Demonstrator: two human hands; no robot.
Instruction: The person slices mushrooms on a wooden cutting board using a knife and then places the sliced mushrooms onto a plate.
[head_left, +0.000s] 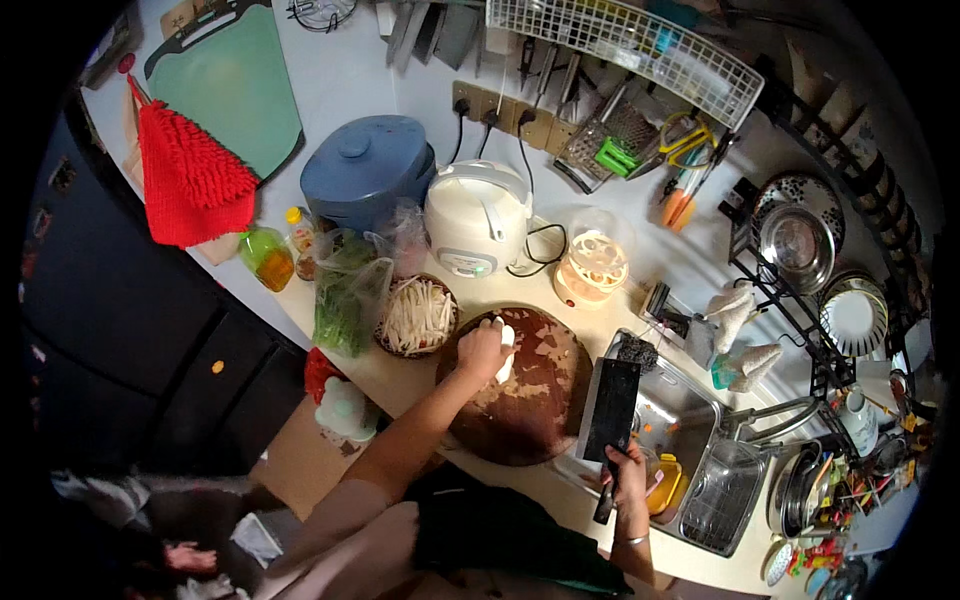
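On the round board [550, 400] — left hand [483, 346] grips white piece [507, 352], likely steadying it; right hand [627, 473] grips cleaver [611, 405] — held aside.

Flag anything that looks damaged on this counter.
The round chopping board, beside the sink: pale, ragged patches break up its reddish-brown surface. It looks worn or flaking, though I can't rule out stuck residue.

- A kitchen (a crowded one): rice cooker [476, 228] beyond the left hand [484, 351]
- Metal sink [690, 408] beside the right hand [627, 474]
- Racked plates [853, 319] farther right of that hand
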